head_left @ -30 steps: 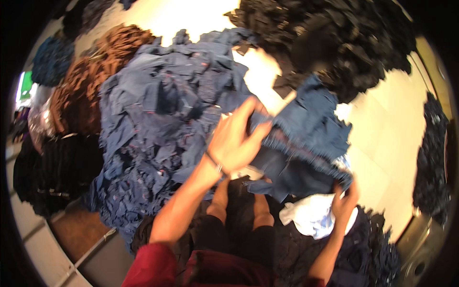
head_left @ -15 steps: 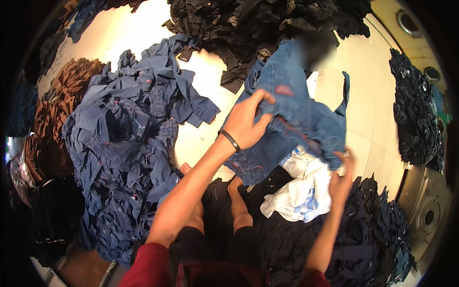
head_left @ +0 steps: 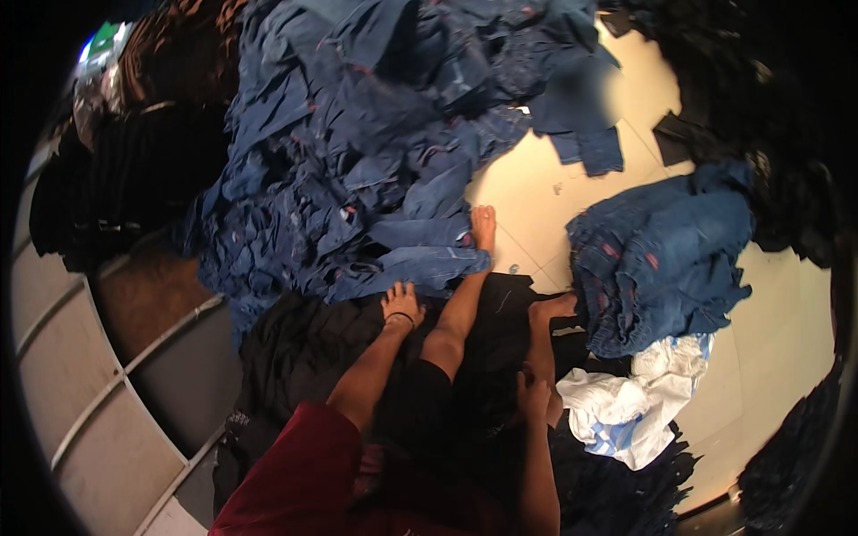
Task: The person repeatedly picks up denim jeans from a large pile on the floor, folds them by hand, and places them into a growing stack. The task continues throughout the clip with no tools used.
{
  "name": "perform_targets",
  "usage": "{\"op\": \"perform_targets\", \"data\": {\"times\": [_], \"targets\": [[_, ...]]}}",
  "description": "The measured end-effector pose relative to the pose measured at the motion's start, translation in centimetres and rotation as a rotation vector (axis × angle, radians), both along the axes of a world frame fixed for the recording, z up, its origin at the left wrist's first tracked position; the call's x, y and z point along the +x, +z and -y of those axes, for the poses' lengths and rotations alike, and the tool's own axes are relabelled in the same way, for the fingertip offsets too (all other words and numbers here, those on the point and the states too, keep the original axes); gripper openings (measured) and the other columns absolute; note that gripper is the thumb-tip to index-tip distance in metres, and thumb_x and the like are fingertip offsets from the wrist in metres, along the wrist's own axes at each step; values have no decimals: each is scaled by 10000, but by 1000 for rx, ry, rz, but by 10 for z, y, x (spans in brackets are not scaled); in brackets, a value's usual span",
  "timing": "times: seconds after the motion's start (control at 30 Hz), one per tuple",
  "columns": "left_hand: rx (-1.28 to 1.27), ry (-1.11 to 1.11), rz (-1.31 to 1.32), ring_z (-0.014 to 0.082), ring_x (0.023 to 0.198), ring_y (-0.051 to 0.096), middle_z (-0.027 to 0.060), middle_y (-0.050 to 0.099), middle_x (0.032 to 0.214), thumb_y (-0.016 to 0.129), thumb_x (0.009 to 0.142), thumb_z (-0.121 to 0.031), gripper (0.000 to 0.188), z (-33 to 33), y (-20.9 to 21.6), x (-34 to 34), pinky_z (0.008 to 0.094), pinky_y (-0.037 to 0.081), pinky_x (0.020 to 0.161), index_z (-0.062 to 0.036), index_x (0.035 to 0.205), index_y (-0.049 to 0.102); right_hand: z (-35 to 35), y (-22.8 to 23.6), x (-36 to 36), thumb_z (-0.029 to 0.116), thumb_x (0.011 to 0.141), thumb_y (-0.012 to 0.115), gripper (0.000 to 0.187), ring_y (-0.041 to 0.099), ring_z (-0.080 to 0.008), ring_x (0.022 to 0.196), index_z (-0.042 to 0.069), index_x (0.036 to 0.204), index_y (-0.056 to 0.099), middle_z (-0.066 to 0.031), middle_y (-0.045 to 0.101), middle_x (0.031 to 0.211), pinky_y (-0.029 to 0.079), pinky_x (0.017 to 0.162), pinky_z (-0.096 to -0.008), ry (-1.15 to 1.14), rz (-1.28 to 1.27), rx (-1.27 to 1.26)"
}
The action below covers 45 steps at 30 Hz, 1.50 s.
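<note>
My left hand (head_left: 402, 305), with a dark band at the wrist, reaches out beside my left leg, its fingers spread at the near edge of the big blue denim pile (head_left: 357, 192). Dark cloth (head_left: 304, 344) lies under that forearm. Beside my right shin is my right hand (head_left: 534, 396), loosely bent with fingers apart and nothing visible in it. A smaller stack of blue denim garments (head_left: 666, 255) with reddish marks lies on the floor right of my feet. Against its near side rests a crumpled white plastic sack (head_left: 626, 406) with blue patches.
Black garments (head_left: 760, 116) are heaped at the far right, with more dark cloth (head_left: 791, 460) at the lower right. Black cloth (head_left: 134, 179) and brown cloth (head_left: 183, 49) are piled at the left, behind a metal-framed panel (head_left: 98, 384). Pale floor tiles (head_left: 527, 201) show between the denim piles.
Both hands have let go of the blue denim garment and drawn back toward my legs. Denim now lies stacked beside the white sack. The view has swung left.
</note>
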<state>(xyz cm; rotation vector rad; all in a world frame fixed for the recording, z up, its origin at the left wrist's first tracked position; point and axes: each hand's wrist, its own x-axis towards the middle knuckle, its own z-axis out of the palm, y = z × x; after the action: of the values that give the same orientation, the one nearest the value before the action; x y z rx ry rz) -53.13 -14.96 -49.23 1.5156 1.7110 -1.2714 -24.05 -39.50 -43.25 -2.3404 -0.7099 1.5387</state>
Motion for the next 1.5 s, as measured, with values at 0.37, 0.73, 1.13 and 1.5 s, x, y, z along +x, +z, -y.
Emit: {"op": "perform_targets", "data": {"times": [0.37, 0.73, 1.13, 1.5], "targets": [[-54, -414, 265, 357, 1433, 444, 185, 446, 1553, 747, 888, -410, 639, -97, -104, -12, 647, 291, 1169, -222, 1448, 503, -44, -16, 8, 263, 997, 670, 341, 733, -326, 964, -14, 1195, 688, -199, 748, 1012, 557, 863, -415, 97, -15, -139], [41, -281, 821, 346, 1255, 542, 170, 570, 1359, 666, 923, -368, 350, 9, 157, 81, 516, 408, 1024, -122, 1171, 681, -180, 17, -13, 487, 1009, 620, 754, 621, -267, 1146, 63, 1576, 361, -160, 564, 1399, 521, 940, -357, -501, -465, -49], [121, 708, 1366, 298, 1446, 469, 133, 495, 1546, 737, 949, -280, 601, -95, 196, 128, 448, 382, 1155, -65, 1464, 513, -142, 176, 52, 40, 862, 687, 767, 492, -281, 1357, 43, 1548, 344, -143, 491, 1481, 384, 1152, -421, -1209, -769, 332], [-824, 294, 1328, 147, 1091, 610, 80, 695, 1159, 798, 878, -120, 482, -174, 280, 277, 328, 481, 1009, 95, 1276, 633, 4, 296, 133, 65, 739, 839, 672, 615, -223, 1125, -4, 1336, 539, -97, 642, 1184, 504, 999, -365, -1144, -117, 491]]}}
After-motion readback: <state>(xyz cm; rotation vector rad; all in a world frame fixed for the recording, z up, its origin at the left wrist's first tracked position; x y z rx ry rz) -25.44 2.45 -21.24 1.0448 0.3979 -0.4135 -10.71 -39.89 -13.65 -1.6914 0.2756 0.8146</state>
